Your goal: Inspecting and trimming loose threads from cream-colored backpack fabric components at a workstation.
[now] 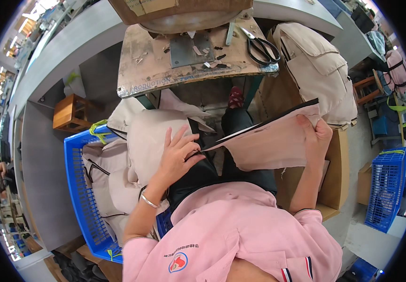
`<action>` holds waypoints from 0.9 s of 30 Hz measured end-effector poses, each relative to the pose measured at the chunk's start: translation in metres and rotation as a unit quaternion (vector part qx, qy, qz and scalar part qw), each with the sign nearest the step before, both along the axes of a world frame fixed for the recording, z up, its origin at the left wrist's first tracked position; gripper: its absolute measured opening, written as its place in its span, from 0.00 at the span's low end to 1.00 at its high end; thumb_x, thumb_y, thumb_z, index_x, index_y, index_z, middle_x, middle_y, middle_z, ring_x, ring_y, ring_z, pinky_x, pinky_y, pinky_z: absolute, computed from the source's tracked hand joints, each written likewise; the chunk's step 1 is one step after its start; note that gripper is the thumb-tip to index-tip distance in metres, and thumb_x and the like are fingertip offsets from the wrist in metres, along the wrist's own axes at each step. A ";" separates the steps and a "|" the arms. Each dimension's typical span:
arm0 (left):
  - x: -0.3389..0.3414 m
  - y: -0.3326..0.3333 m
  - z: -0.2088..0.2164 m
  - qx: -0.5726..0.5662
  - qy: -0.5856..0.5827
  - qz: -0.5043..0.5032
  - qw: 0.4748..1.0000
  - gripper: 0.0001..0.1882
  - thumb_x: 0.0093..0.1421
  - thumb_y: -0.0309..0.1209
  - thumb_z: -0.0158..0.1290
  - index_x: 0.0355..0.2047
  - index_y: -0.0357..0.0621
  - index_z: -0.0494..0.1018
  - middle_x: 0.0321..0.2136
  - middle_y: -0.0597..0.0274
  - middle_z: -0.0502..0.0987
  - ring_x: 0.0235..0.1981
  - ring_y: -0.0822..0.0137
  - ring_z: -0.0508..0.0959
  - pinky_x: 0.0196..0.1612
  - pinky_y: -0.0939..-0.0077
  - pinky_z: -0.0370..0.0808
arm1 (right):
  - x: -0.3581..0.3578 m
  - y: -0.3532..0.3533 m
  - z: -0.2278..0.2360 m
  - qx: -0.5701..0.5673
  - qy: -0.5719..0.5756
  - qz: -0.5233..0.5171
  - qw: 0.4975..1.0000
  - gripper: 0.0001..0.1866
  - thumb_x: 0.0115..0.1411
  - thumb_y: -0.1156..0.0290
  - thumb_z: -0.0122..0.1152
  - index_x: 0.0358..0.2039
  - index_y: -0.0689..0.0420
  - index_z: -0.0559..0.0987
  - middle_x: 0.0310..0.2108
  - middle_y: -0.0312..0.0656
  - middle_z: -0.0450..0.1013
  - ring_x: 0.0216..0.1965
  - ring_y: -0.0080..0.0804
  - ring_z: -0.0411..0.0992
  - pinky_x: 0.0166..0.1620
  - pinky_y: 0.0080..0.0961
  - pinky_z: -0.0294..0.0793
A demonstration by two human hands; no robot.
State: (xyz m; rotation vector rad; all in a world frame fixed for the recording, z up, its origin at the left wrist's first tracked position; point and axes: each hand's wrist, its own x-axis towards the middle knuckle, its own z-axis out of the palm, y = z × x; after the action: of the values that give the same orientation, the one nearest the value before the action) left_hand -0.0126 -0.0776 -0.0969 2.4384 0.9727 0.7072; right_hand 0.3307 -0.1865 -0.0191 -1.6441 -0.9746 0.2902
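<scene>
Down through the head view: left hand [177, 157] spread flat, fingers open, pressing on a beige fabric piece [153, 141] across the lap, fingertips touching the near corner of a pinkish fabric panel [271, 141] with a dark edge strip. Right hand [317, 136] closed in a pinch on the far upper corner of that panel, holding it stretched out above the knees. Silver bangle [149, 202] on the left wrist.

Risks, as a judgement: panel likely to sag or slide off the lap if the pinch loosens, since only two corners look supported; dark strip could crease under the flat palm. Large black scissors [262, 49] lying near the worktop [142, 70] edge, close enough to be knocked down onto the legs by a lifted elbow or tugged cloth.

Packages, labels, signs: blue plastic crate [78, 197] to the left, holding more beige pieces, a yellow-green tie on its rim. Second blue crate [384, 188] well apart at the right. Brown cardboard box [334, 188] just beside the right knee. Pale lettering printed along the worn worktop front edge. Small round red and blue emblem [178, 262] on the pink shirt, with a line of tiny text above it, possibly embroidered, too small to tell. Beige bags [320, 66] stacked behind the right hand.
</scene>
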 end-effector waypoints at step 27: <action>-0.023 -0.027 0.026 -0.630 -0.079 0.019 0.772 0.12 0.61 0.33 0.61 0.43 0.40 0.79 0.35 0.74 0.79 0.34 0.82 0.75 0.35 0.84 0.71 | -0.001 0.047 0.030 0.036 -0.038 0.130 0.990 0.06 0.56 0.75 0.70 0.29 0.64 0.82 0.23 0.24 0.70 0.25 0.12 0.61 0.28 0.14 0.60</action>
State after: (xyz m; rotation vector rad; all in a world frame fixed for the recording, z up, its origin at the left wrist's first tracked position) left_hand -0.0355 -0.1049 -0.0707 1.1383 0.9456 0.1074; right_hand 0.3298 -0.1394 0.0104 -1.4726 -1.2462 0.3638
